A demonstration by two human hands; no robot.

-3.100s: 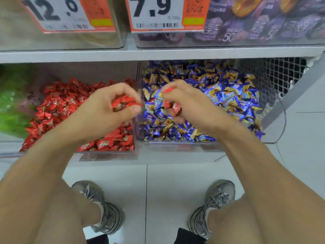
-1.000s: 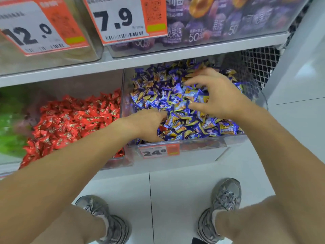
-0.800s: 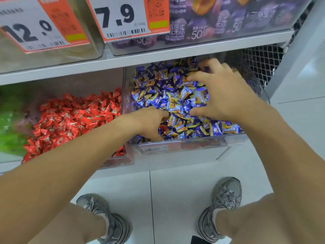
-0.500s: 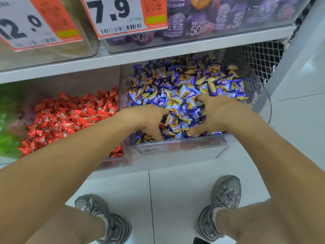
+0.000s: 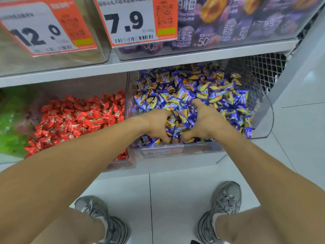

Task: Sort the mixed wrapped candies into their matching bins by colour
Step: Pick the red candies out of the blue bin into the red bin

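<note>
A clear bin [image 5: 263,120] on the lower shelf holds a heap of blue-and-yellow wrapped candies [image 5: 202,87]. Both my hands are inside its front part. My left hand [image 5: 156,124] has its fingers curled down into the pile. My right hand [image 5: 207,120] faces it with fingers dug in, and the two cup a clump of blue candies between them. The fingertips are mostly buried. To the left, a second clear bin [image 5: 123,164] is filled with red wrapped candies [image 5: 79,118]. I see no red candy among the blue ones.
Green candies [image 5: 10,124] fill a bin at the far left. A white shelf edge [image 5: 105,69] runs above the bins, with price tags 12.0 [image 5: 40,32] and 7.9 [image 5: 128,22] and purple jelly packs [image 5: 228,23]. Wire mesh [image 5: 267,67] is behind. My shoes stand on white floor tiles [image 5: 175,199].
My hands left the red bin and went into the blue bin. The right hand swept from the back of the pile toward the front, and both now close in on one clump.
</note>
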